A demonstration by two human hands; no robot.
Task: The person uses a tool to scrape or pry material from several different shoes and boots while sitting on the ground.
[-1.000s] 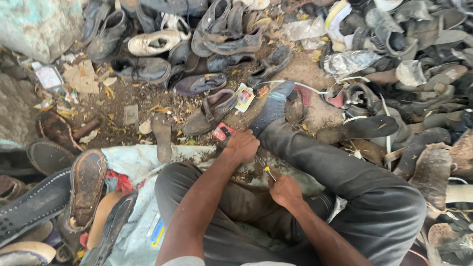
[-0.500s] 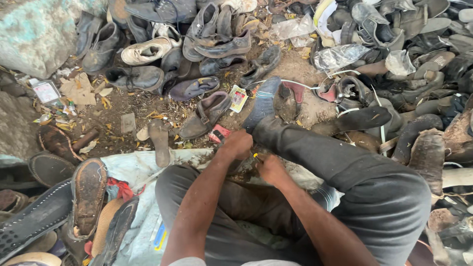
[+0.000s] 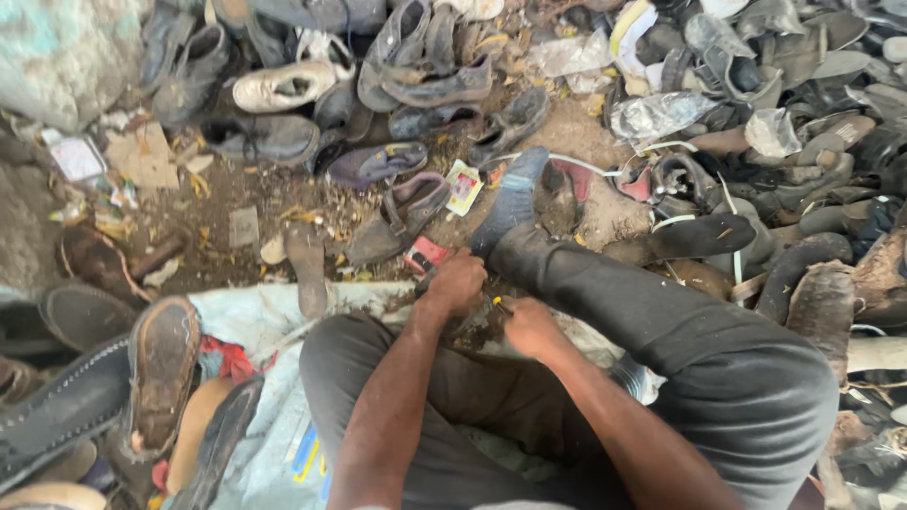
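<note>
I sit on the ground with my legs in dark trousers. My left hand [image 3: 458,283] is closed over a dark piece of shoe between my knees, pressing it down. My right hand [image 3: 529,326] sits just beside it, gripping a small tool with a yellow handle [image 3: 499,303] whose tip points at the piece under the left hand. What exactly the dark piece is stays hidden by both hands. My socked foot [image 3: 510,203] stretches out ahead, next to a small red object [image 3: 425,253] on the dirt.
Piles of worn shoes [image 3: 425,76] and loose soles [image 3: 812,283] cover the ground ahead and right. A white shoe [image 3: 283,90] lies at the back left. Sandals and a brown sole [image 3: 161,368] rest on a pale sack [image 3: 265,321] at my left.
My right hand moved up and left to meet the left hand. The view shifted slightly; the left hand stayed on the dark piece.
</note>
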